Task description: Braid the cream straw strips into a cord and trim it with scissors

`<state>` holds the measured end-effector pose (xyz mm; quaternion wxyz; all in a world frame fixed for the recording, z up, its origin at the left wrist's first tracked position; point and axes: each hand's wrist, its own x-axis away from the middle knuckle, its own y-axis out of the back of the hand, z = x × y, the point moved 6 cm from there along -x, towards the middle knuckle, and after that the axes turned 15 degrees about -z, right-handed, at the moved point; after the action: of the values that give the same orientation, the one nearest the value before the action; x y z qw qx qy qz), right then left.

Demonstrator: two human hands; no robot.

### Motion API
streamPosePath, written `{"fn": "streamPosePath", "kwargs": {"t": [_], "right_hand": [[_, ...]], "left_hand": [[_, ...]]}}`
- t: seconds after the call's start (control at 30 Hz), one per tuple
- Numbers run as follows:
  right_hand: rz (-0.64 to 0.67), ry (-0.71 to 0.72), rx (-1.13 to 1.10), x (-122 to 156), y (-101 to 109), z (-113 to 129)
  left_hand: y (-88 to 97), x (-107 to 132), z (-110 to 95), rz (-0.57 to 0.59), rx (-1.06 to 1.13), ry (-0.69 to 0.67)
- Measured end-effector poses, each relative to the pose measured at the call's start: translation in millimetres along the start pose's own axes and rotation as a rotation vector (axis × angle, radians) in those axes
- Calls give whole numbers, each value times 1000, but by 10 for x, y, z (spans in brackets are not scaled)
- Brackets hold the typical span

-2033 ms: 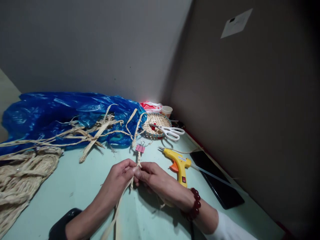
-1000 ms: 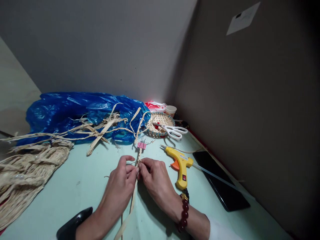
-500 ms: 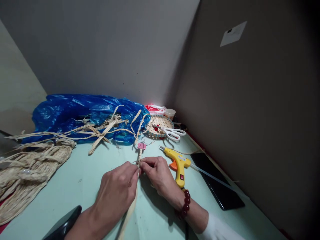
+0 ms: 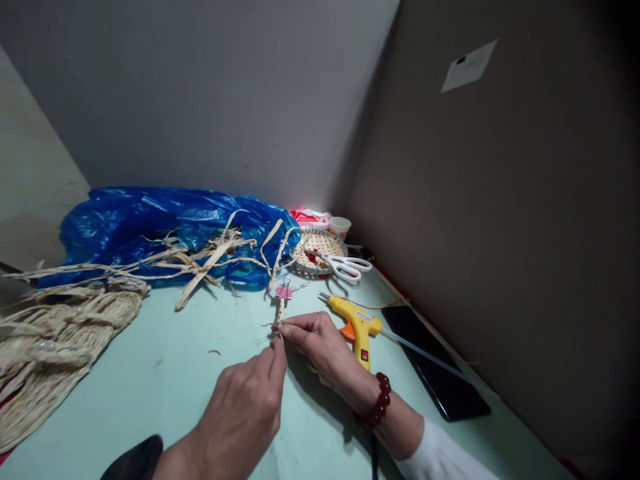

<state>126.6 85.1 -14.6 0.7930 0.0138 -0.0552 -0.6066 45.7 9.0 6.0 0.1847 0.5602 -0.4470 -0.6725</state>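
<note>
A pink binder clip (image 4: 284, 293) grips the far end of a short pale plaited straw cord (image 4: 281, 311), which points toward me on the table. My right hand (image 4: 323, 350), with a dark red bead bracelet on its wrist, pinches the near end of the plait between thumb and forefinger. Just in front of it, my left hand (image 4: 245, 407) is closed, its thumb and forefinger pinching a thin straw strand at the plait. Part of a pale strip (image 4: 320, 377) shows under my right palm. Fine loose ends stick out left of the plait.
A yellow glue gun (image 4: 356, 325) lies right of my hands, beside a black phone-like slab (image 4: 440, 367). White-handled scissors (image 4: 350, 268) rest on a woven basket (image 4: 320, 241), near a paper cup (image 4: 340, 227). Behind sits a blue plastic bag (image 4: 125, 213) with straw strips (image 4: 210, 267); woven straw pieces (image 4: 75, 347) lie left.
My left hand has moved toward me and slightly right. The long strip that hung below it no longer shows there; a strip now shows under my right hand, which still pinches the plait.
</note>
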Motion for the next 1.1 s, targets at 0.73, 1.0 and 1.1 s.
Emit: {"fn": "streamPosePath", "kwargs": {"t": [0.73, 1.0, 1.1], "right_hand": [[60, -76, -149, -16, 1, -36], [-48, 259, 457, 154, 36, 215], [-79, 275, 664, 226, 34, 233]], "left_hand": [[-551, -186, 464, 312, 1267, 1034], [-435, -162, 490, 281, 1151, 1072], [-444, -162, 494, 289, 1063, 1024]]}}
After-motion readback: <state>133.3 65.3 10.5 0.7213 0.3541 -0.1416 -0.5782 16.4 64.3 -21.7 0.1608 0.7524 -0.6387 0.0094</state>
